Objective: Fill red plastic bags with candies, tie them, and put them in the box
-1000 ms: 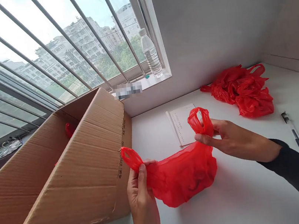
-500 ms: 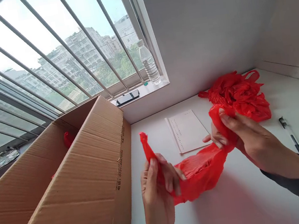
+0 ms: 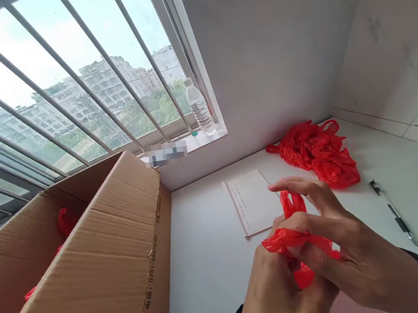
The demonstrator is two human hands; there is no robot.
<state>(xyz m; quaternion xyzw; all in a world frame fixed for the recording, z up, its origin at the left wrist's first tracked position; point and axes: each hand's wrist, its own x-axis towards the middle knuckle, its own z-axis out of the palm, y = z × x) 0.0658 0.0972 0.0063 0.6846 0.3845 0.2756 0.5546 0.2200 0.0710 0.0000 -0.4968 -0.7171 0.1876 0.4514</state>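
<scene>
A red plastic bag is bunched small between my two hands, low and right of centre. My left hand is closed round its lower part, and much of the bag is hidden in that grip. Over it, my right hand pinches the bag between thumb and finger, with another finger stretched out above. A loop of red plastic sticks up between the hands. Behind them lies a heap of crumpled red plastic bags on the white table.
An open cardboard box stands at the left with red bundles inside. A notebook lies beyond my hands, a pen to the right. A water bottle stands on the windowsill beside the barred window.
My hands have come together, the left moving right to meet the right. The bag, stretched between them before, is now gathered into a small bunch. The view has shifted slightly.
</scene>
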